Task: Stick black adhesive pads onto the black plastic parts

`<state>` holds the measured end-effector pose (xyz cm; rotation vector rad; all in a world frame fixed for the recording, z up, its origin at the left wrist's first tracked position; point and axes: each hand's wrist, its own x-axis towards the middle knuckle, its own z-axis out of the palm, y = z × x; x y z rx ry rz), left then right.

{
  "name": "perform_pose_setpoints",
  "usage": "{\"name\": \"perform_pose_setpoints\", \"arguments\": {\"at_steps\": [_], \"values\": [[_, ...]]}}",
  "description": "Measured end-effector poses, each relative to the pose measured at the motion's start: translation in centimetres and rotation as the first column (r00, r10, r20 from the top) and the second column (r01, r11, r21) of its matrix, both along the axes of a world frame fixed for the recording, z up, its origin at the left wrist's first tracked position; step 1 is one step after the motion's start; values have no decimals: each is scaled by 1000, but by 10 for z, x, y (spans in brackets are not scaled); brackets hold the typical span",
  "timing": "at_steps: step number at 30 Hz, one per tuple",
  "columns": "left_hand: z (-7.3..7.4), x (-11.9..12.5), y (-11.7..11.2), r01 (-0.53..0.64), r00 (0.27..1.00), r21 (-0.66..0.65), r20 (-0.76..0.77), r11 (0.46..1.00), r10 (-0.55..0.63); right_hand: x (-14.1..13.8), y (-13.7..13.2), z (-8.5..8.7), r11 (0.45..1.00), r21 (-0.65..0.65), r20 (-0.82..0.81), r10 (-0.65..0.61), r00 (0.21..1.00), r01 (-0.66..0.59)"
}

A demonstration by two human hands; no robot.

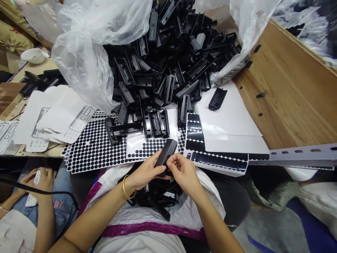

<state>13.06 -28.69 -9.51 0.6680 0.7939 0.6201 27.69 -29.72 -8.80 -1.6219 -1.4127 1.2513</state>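
My left hand [147, 169], with a yellow bangle at the wrist, grips a black plastic casing [168, 149] with a ribbed, textured face, tilted up above my lap. Against the casing's lower right side, my right hand [183, 172] is closed in a pinch; anything between its fingertips is hidden. Below both hands, more black casings [158, 205] lie in a white sack [195, 214] with a purple edge on my lap. Just beyond my hands are sheets of round black stickers [97, 147] and a row of casings [156, 123].
A large heap of casings [168, 63] spills from a clear plastic bag [86, 42]. Sheets of longer black stickers [217, 162] and white paper [229, 119] lie right, beside a wooden board [292, 84]. Printed cards [63, 116] lie left. Another person's hands [43, 181] hold something white.
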Motion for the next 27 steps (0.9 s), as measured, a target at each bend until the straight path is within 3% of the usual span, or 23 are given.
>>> {"name": "perform_pose_setpoints", "arguments": {"at_steps": [6,10,14,17,20,22,24,27], "values": [[-8,-1,-3,33,986,236,-169,971,8,-9,-12,-5,985,174,158,-13,987,-15],[-11,-10,-6,172,949,343,-309,923,-62,7,-26,-11,942,331,272,-34,962,-60],[-12,-24,1,394,844,455,-523,799,-118,49,-33,-13,877,480,380,-235,895,27],[-11,-33,6,553,750,459,-639,695,-174,73,-32,-15,845,533,476,-248,844,-52],[-4,-38,9,683,625,413,-757,602,-190,77,-27,-22,809,575,516,-243,821,-122],[6,-36,13,697,581,393,-799,600,-152,72,-23,-27,793,594,513,-244,823,-135],[17,-28,20,643,598,423,-798,638,-74,66,-18,-30,786,604,498,-241,833,-134],[26,-2,44,451,657,596,-726,664,205,54,-11,-29,797,592,465,-219,858,-118]]}}
